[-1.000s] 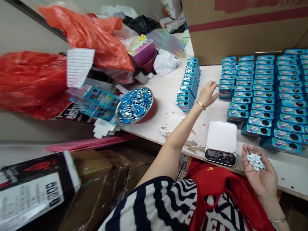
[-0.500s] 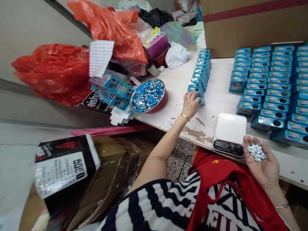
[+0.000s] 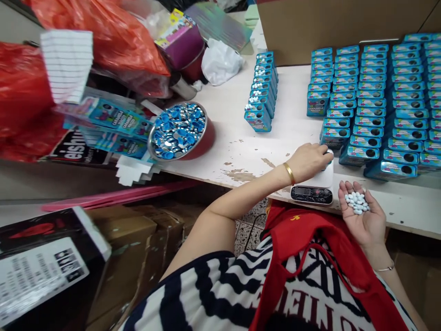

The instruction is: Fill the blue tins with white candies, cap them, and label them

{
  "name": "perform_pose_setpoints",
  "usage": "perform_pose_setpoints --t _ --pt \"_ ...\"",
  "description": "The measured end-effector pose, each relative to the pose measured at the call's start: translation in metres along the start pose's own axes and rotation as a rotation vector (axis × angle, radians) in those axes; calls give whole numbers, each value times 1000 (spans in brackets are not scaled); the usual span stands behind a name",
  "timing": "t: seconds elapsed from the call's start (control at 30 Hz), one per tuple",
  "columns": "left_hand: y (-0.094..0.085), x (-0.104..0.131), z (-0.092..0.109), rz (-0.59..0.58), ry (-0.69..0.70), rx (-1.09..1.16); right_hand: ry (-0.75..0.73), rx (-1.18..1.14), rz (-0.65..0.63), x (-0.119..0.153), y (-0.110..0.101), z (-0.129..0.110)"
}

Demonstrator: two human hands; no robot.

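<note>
My left hand (image 3: 308,163) is over the white kitchen scale (image 3: 312,194), back of the hand upward and fingers bent down. A small bit of blue-green shows under its fingertips; the hand hides the rest, so I cannot make out what it is. Palm up beside the scale, my right hand (image 3: 370,225) cups a small heap of pale blue-white candies (image 3: 357,202). Farther off stands a row of blue boxes (image 3: 259,121), with candies on top of several of them.
Several rows of blue boxes (image 3: 367,154) stand at the right. A bowl (image 3: 206,138) full of blue and silver caps (image 3: 177,131) sits near the table's left edge. Behind it are a white plastic bag (image 3: 220,62) and red bags (image 3: 113,46). Cartons (image 3: 120,239) stand below.
My left hand has moved from the near end of the box row rightward to the scale. My right hand still cups the candies. The view has shifted a little to the right.
</note>
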State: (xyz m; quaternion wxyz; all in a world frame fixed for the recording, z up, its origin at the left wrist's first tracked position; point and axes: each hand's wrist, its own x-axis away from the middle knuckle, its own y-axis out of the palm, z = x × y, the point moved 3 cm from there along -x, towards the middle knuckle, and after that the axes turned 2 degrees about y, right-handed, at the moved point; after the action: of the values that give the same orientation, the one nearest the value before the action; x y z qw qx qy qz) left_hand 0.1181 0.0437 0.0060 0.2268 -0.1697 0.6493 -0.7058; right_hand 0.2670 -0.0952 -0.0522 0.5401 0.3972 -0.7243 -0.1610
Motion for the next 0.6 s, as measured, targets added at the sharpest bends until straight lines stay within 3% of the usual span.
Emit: perform_pose_setpoints --t 0.13,0.3,0.4,0.6 --pt "-15 14 -17 160 -40 122 -12 -13 25 -2 -4 -3" --pt "-31 57 -47 493 -267 336 2 3 14 -7 -2 -1" --pt "-23 83 -53 596 -401 452 21 21 25 -8 0 1" --pt "6 107 -51 627 -519 593 35 39 0 -10 2 4"
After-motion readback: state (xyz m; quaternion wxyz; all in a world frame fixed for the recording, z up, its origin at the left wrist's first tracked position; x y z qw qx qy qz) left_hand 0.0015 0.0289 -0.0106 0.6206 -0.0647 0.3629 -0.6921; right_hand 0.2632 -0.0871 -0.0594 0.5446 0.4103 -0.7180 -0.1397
